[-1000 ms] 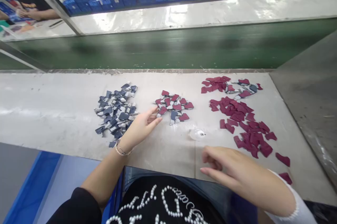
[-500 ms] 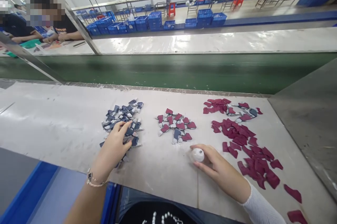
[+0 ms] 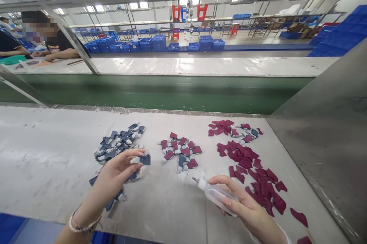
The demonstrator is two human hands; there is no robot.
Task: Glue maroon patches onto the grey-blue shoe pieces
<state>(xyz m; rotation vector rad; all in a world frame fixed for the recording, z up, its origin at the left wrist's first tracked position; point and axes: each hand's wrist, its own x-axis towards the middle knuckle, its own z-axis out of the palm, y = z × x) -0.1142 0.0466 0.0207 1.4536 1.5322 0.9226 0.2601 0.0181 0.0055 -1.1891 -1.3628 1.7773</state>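
Note:
Between thumb and fingers, my left hand (image 3: 117,171) pinches a small dark blue and light grey piece (image 3: 143,159), raised over the pile of similar blue-grey pieces (image 3: 110,148). My right hand (image 3: 241,202) is wrapped round a clear squeeze bottle (image 3: 219,198) with a white cap and a thin metal tip, which points left. Just beyond the tip lies a cluster of pieces with maroon tops (image 3: 183,150) and one blue one among them. To the right of the bottle are loose flat maroon patches (image 3: 262,186).
A metal panel (image 3: 321,141) stands on the right of the pale worktop (image 3: 160,213). Behind it runs a green belt (image 3: 172,93), then another pale counter (image 3: 200,66). A co-worker (image 3: 54,45) sits at far left. Strings of beads (image 3: 189,11) hang ahead.
My left hand has lifted a blue-grey piece from the pile. My right hand has turned the bottle so that its side and tip show. The camera view has tilted upward.

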